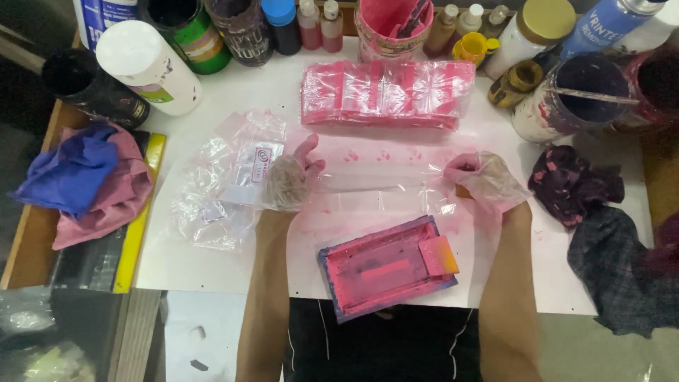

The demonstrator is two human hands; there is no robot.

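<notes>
head view | left hand [288, 182] in a thin clear glove, fingers pinched on one end of a clear flat plastic bag [382, 180] | right hand [484, 180], gloved too, pinched on the other end | bag stretched flat, long axis left-right, just beyond the pink-stained rectangular printing frame [387, 267] on the white surface [212, 269] | stack of pink-printed bags [385, 94] farther beyond the frame

You have one view only, from the camera on your head, looking steeply down and forward at the bench [233, 269]. It sits close: your forearms enter from the bottom edge, the row of jars [170, 42] along the far side fills the top, and a cloth pile [85, 180] marks the left edge.
</notes>
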